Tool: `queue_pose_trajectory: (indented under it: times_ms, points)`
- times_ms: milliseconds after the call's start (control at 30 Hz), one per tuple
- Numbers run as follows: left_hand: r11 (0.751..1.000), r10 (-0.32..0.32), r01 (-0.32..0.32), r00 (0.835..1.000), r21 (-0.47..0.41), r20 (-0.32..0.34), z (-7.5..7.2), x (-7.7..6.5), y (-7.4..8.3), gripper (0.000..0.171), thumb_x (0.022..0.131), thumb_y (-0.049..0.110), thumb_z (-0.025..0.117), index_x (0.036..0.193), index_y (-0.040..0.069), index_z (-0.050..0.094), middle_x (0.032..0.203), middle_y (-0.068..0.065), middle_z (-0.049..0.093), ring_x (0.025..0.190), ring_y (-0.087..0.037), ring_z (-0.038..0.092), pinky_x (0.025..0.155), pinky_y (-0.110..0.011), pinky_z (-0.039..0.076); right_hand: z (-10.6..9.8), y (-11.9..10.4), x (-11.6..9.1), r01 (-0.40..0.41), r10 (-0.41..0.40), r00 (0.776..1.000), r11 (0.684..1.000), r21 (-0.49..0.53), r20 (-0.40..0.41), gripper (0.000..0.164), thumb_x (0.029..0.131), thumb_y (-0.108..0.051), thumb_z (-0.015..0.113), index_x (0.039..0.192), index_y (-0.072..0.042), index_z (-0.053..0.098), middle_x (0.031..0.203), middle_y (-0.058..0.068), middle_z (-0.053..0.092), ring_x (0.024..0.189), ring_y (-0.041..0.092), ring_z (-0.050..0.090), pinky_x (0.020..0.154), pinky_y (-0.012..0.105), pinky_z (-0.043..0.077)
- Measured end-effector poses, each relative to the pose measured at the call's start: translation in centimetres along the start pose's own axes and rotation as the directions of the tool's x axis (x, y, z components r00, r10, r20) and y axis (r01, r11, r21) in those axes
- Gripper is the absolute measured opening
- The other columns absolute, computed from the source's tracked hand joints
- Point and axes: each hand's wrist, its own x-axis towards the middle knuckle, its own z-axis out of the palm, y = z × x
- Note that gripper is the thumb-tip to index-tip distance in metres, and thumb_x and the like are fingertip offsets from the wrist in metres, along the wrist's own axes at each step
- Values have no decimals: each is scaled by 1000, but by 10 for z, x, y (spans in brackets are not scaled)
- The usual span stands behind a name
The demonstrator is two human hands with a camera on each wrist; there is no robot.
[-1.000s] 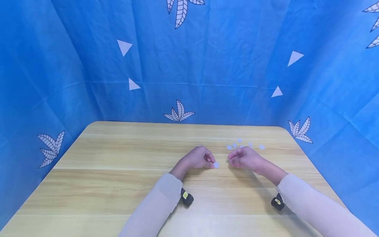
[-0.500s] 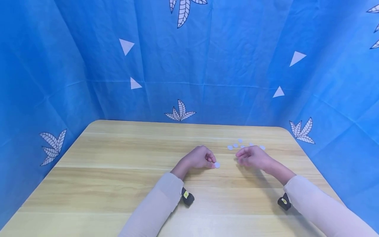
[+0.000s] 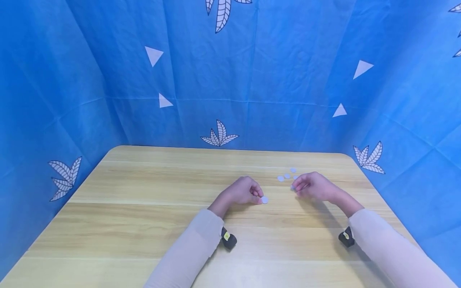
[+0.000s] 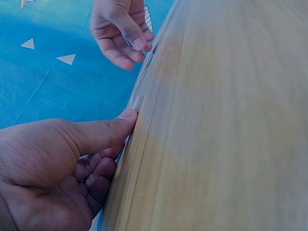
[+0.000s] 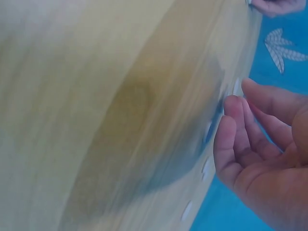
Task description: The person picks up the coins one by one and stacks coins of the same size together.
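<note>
In the head view, my left hand [image 3: 245, 191] rests low over the table, its thumb and forefinger pinching a small round white disc [image 3: 264, 199] at the edge. The same disc [image 4: 137, 103] shows nearly edge-on beyond the thumb in the left wrist view. To the right, my right hand [image 3: 313, 187] pinches a second small disc [image 3: 293, 187] at its fingertips, tilted and in shadow. Several more white discs, one of them a disc [image 3: 281, 179] at the left of the group, lie flat just beyond the right hand, which hides part of the group.
The wooden table [image 3: 144, 224] has rounded far corners. A blue cloth [image 3: 288, 60] with white leaf and triangle prints hangs behind it and at both sides. In the right wrist view, loose discs lie near the table's edge, such as a disc [image 5: 186, 210] at the bottom.
My right hand has moved right, toward the scattered discs, and a disc now shows at its fingertips. The left hand keeps its place and its hold on the disc.
</note>
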Motion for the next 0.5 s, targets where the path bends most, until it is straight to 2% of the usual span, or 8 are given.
queue_pose_trajectory:
  times_ms: [233,500]
  points:
    - [1000,-1,1,1000,1,0,0,0,-1,9,86,13,85,90,15,77,79,7,66,77,-9,55,78,-25,48,-5,4,4,0,0,1000,1000,-1,5,29,86,3,76,113,9,67,105,20,72,100,33,68,76,27,57]
    - [1000,10,-10,1000,-3,2,0,0,-1,8,86,12,84,90,13,77,78,7,66,76,-8,55,76,-23,47,-8,3,12,-37,37,999,999,-11,7,27,88,4,73,113,10,66,104,21,71,97,32,67,68,34,58]
